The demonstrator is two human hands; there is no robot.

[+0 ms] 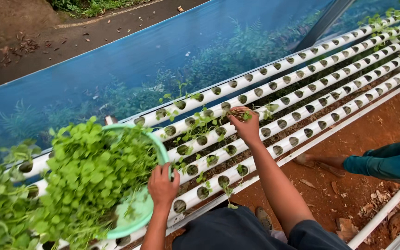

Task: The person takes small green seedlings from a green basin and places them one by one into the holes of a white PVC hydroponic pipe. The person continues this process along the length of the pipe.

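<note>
My left hand grips the rim of a pale green basin heaped with small leafy green seedlings. The basin rests on several white pipes with round holes that run from lower left to upper right. My right hand reaches out over the middle pipes, fingers pinched on a small seedling at one hole. Seedlings stand in several holes between my two hands.
Beyond the pipes stretches a blue translucent sheet with plants behind it. Red-brown soil lies to the right. Another person's leg in teal trousers and a foot stand beside the pipes there.
</note>
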